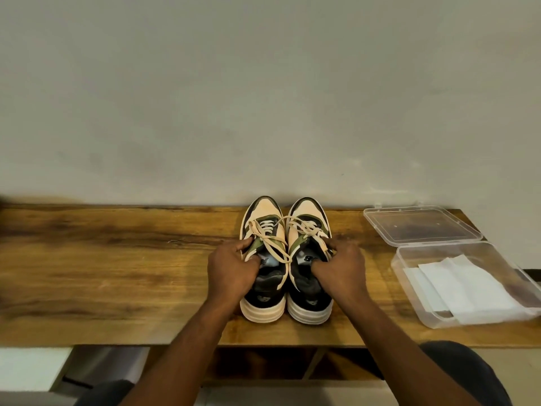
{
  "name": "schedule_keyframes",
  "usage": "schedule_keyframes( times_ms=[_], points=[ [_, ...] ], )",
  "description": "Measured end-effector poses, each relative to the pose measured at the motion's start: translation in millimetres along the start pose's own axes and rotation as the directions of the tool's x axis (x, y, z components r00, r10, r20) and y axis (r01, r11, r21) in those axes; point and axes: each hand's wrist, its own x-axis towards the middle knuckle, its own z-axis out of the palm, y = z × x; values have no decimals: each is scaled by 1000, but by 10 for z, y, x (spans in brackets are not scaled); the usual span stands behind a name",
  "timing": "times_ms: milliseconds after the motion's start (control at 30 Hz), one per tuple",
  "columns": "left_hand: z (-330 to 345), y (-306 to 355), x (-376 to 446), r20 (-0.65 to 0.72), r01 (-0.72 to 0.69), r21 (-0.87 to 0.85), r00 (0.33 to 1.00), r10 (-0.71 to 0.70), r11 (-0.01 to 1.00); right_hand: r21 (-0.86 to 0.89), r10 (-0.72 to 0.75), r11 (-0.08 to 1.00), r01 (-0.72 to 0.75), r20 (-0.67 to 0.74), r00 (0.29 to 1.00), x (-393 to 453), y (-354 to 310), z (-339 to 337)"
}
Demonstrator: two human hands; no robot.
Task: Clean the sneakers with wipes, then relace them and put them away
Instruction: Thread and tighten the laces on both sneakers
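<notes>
**Two hands gripping a pair of sneakers on a wooden table**

Seen from a head-worn camera looking down, a pair of sneakers stands side by side on a wooden table (117, 259), toes pointing toward a plain pale wall (263, 98) at the table's far edge. The shoes are cream, olive green and black with thick off-white soles, and their heels face the person.

The left hand (232, 269) grips the left sneaker (263, 250) at its collar, thumb hooked inside the opening and fingers curled along the outer side. The right hand (341, 269) grips the right sneaker (308, 244) the same way, thumb inside and fingers wrapped over the outer edge. Both bare forearms reach in from the bottom of the view.

Cream laces (278, 238) are threaded through both shoes and lie loosely tied across the tongues, with one strand crossing from one shoe to the other.

To the right of the shoes, well apart, sits a clear plastic box (409, 285) with its hinged lid (421, 227) folded open flat behind it. White wipes (465, 288) lie inside the box.
</notes>
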Motion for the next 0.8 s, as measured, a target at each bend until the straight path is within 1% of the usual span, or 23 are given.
schedule_keyframes(
  times_ms=[133, 267, 400, 600, 700, 800],
  points=[
    [47, -28, 12, -4, 10, -27, 1000, -10, 1000, 0, -1, 1000, 1, -32, 999, 7, 17, 19],
    [80, -43, 46, -11, 23, -40, 1000, -23, 999, -17, -45, 999, 44, -51, 998, 22, 43, 37],
    [109, -42, 77, -41, 21, -52, 999, -24, 998, -13, -63, 998, 62, -59, 996, 65, 65, 67],
    [110, -61, 111, -36, 21, -54, 999, -23, 998, -33, -89, 996, 88, -50, 995, 107, 114, 79],
    [103, -64, 104, -26, 18, -63, 999, -20, 998, -40, -67, 997, 67, -18, 998, 115, 120, 65],
    [114, -54, 92, -21, 36, -91, 999, -38, 995, -54, -38, 998, 37, -31, 999, 116, 126, 92]
  ],
)
